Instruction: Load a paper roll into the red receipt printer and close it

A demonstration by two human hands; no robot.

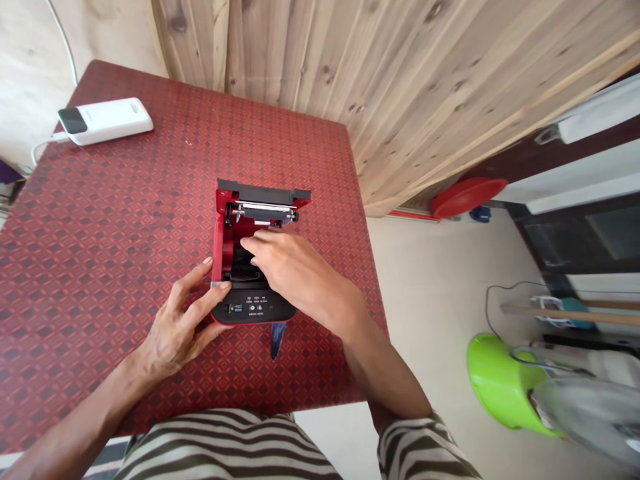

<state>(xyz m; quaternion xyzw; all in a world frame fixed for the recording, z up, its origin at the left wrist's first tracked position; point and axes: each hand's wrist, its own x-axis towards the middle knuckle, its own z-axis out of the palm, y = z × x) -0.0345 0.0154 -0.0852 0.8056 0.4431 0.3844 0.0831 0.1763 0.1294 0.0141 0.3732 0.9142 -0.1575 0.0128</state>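
A small red and black printer stands on the table with its lid raised, showing a metal bar, a roller and a dark inner compartment. Its front panel carries small buttons and printed labels. My left hand grips the printer's left front corner, thumb and fingers around the edge. Over the compartment, my right hand has its bent fingers drawn together inside; whatever they hold, if anything, is hidden. A dark blue pointed piece sticks out below the printer's front edge.
The table has a red patterned cover. A white power bank with a cable lies at its far left. Wooden planks form a wall behind. On the floor to the right are a green bucket, a fan and a red basin.
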